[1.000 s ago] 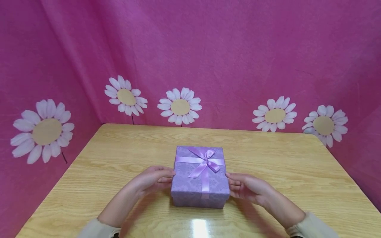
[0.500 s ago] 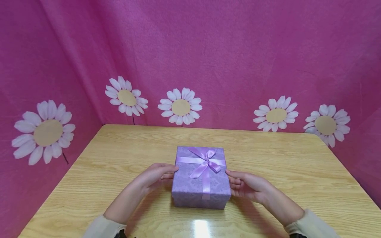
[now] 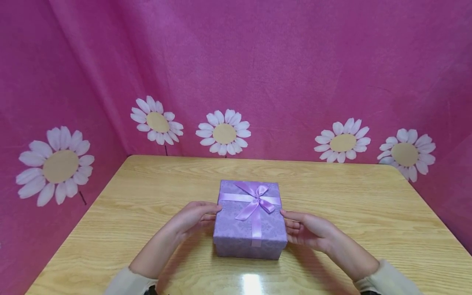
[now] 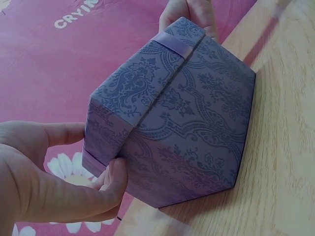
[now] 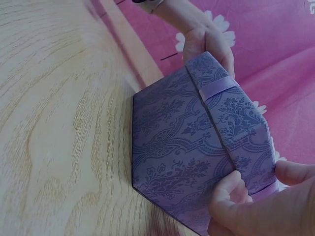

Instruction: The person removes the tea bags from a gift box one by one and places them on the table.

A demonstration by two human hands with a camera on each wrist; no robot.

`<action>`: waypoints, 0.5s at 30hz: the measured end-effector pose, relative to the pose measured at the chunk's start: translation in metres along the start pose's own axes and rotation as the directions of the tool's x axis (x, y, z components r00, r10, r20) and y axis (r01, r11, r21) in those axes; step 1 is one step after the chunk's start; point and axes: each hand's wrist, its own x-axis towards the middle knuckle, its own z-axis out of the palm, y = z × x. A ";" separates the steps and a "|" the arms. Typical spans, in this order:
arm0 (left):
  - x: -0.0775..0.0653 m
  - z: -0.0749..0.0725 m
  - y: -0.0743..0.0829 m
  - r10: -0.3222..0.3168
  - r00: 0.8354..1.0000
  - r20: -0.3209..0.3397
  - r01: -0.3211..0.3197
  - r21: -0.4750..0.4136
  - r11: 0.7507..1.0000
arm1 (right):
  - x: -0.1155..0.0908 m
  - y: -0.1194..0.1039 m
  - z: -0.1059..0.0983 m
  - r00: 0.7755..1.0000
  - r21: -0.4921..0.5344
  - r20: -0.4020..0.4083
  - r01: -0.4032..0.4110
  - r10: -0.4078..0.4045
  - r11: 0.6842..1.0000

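A purple patterned gift box [image 3: 236, 248] stands on the wooden table, its lid [image 3: 236, 227] seated on the base. Satin ribbon crosses the lid, tied in a bow [image 3: 257, 199]. On the left side, my left hand [image 3: 191, 217] pinches the lid, thumb at the top edge and fingertips [image 4: 117, 169] at the lower rim. My right hand [image 3: 311, 231] holds the opposite side the same way, with curled fingers [image 5: 231, 187] at the lid's rim. A thin dark seam between lid and base shows in both wrist views. The inside of the box is hidden.
The light wood table [image 3: 166, 172] extends around the box on all sides. Behind and to the left hangs a magenta cloth [image 3: 258, 73] printed with large white daisies [image 3: 223, 133]. A bright light reflection [image 3: 252, 283] lies on the table in front of the box.
My left hand has shifted slightly up and right, its thumb now over the lid's top edge. The right hand stays at its side, and the lid still sits on the base.
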 end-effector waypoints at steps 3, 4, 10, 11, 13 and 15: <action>-0.001 0.000 0.000 -0.003 1.000 -0.005 0.003 0.013 1.000 | 0.000 0.000 0.001 1.000 0.005 -0.004 0.001 -0.001 1.000; -0.001 0.001 0.001 -0.001 1.000 -0.006 0.001 0.014 1.000 | -0.001 0.000 0.001 1.000 0.006 -0.004 0.000 0.000 1.000; -0.004 0.002 0.005 0.004 1.000 -0.027 -0.004 0.015 1.000 | -0.002 -0.002 0.001 1.000 -0.008 0.002 0.005 -0.005 1.000; -0.004 0.002 0.006 0.005 1.000 -0.030 -0.005 0.016 1.000 | -0.002 -0.002 0.002 1.000 -0.009 0.002 0.007 -0.007 1.000; -0.005 0.003 0.008 0.013 0.999 -0.030 -0.013 0.014 1.000 | -0.003 -0.004 0.002 1.000 -0.002 0.002 0.009 -0.009 1.000; -0.005 0.003 0.010 0.024 0.999 -0.025 -0.024 0.012 1.000 | -0.004 -0.005 0.003 1.000 0.010 0.000 0.009 -0.009 1.000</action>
